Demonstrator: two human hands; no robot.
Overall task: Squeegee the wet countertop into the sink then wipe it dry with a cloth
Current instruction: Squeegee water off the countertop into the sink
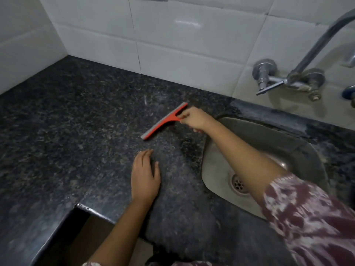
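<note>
Squeegee stroke w/ right hand, near the sink.
Right hand (195,119) fingers closed on handle of red plastic squeegee with grey rubber blade (163,121), mid dark speckled granite tabletop (76,121), left of steel sink (269,143). Left hand (145,175) flat, empty. Likely light, stiff; wet handle slippery, hold it firm.

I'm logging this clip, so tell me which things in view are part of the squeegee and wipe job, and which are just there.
Part of the job:
red squeegee, held by the right hand
dark countertop
steel sink
left hand, flat on the countertop

Just there:
wall tap
white wall tiles

No cloth is in view.
</note>
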